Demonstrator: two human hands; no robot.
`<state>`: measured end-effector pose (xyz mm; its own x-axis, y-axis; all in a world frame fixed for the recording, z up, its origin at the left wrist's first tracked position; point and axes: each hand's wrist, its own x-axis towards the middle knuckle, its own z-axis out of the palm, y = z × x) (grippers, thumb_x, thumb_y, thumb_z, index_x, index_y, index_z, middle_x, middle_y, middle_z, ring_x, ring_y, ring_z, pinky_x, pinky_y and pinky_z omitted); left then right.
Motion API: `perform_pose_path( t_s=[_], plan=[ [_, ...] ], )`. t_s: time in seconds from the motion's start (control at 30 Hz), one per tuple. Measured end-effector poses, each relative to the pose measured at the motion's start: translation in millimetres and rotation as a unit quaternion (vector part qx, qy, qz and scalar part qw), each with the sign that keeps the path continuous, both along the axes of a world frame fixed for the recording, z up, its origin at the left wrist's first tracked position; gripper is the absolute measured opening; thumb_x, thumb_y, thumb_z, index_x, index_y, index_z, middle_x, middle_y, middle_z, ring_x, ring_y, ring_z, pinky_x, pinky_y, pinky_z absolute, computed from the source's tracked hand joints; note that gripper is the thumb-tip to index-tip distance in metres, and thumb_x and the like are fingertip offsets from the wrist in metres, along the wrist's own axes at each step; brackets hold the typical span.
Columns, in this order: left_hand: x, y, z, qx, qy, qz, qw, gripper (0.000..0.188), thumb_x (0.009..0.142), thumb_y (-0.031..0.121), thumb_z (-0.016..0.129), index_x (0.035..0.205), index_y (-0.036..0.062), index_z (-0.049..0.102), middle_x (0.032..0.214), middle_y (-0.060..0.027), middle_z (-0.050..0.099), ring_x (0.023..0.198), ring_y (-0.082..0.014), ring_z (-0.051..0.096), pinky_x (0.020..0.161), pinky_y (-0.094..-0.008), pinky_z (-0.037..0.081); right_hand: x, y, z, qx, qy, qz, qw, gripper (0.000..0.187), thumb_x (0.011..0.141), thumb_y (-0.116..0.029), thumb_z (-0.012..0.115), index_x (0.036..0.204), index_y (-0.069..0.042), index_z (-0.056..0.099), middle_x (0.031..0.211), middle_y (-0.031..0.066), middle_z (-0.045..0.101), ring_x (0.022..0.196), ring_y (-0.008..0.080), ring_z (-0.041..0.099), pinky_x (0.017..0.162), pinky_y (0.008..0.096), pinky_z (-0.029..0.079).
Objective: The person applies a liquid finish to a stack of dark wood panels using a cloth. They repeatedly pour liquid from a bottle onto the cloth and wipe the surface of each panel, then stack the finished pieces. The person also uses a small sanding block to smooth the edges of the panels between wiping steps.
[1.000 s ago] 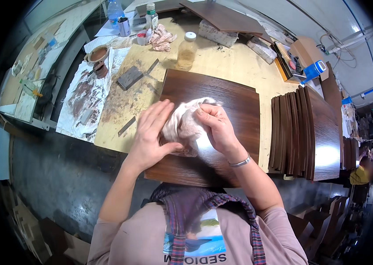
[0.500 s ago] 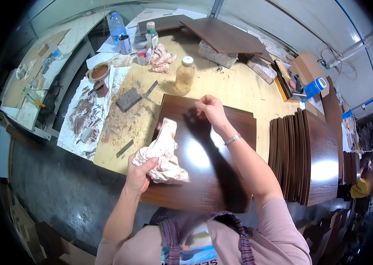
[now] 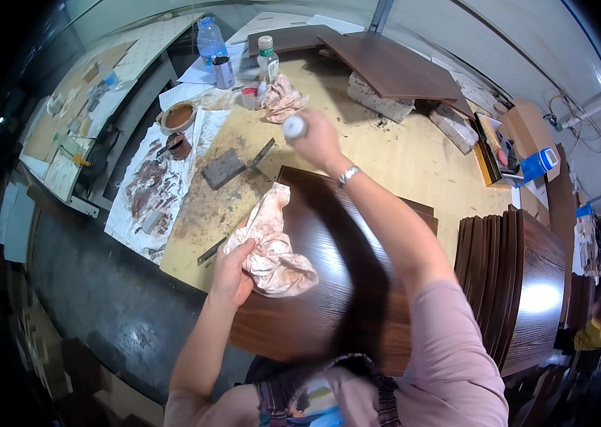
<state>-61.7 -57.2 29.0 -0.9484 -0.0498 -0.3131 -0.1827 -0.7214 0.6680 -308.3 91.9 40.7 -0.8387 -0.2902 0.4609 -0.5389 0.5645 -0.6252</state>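
My left hand (image 3: 233, 274) is closed on a crumpled, pinkish-stained white cloth (image 3: 269, 249), held over the left side of a glossy dark brown wood panel (image 3: 297, 324). Beyond the panel's far edge, my right hand (image 3: 320, 146) is wrapped round a bottle whose white cap (image 3: 294, 128) points toward me. The bottle's body is mostly hidden by the hand, which is a little blurred. A second stained cloth (image 3: 285, 98) lies just past the cap. Nearer the panel's left corner are a dark grey block (image 3: 223, 169) and a thin dark strip (image 3: 263, 152).
Stained white paper (image 3: 130, 206) on the left carries a bowl of brown liquid (image 3: 177, 115). Behind are a green-capped bottle (image 3: 268, 60) and a large blue-tinted bottle (image 3: 210, 43). Brown panels (image 3: 393, 67) rest on blocks at the back; more panels (image 3: 539, 285) stand stacked on the right.
My right hand has moved from above the panel to the far bottle, which is now gripped and tipped. The left hand still holds the cloth. The whole view has shifted slightly.
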Motion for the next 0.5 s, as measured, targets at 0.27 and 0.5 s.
perform_pose_path(
  t_s=[0.27,0.5],
  plan=[
    [-16,3,-1,0.011,0.013,-0.005,1.000,0.053,0.097,-0.003,0.045,0.149,-0.0053,0.036,0.140,-0.0200,0.054,0.126,-0.0281,0.057,0.107,-0.0426,0.047,85,3,51,0.345,0.206,0.204,0.893,0.012,0.070,-0.015,0.070,0.080,-0.007,0.070,0.086,0.0079,0.062,0.093,0.0274,0.058,0.095,0.0407,0.045],
    [-14,9,0,0.051,0.019,-0.014,0.998,0.053,0.096,-0.003,0.047,0.148,-0.0052,0.038,0.141,-0.0197,0.053,0.127,-0.0283,0.057,0.108,-0.0433,0.047,99,14,51,0.455,0.274,0.183,0.827,0.010,0.076,-0.014,0.064,0.079,-0.007,0.071,0.085,0.0053,0.063,0.094,0.0254,0.058,0.099,0.0415,0.042]
  ],
)
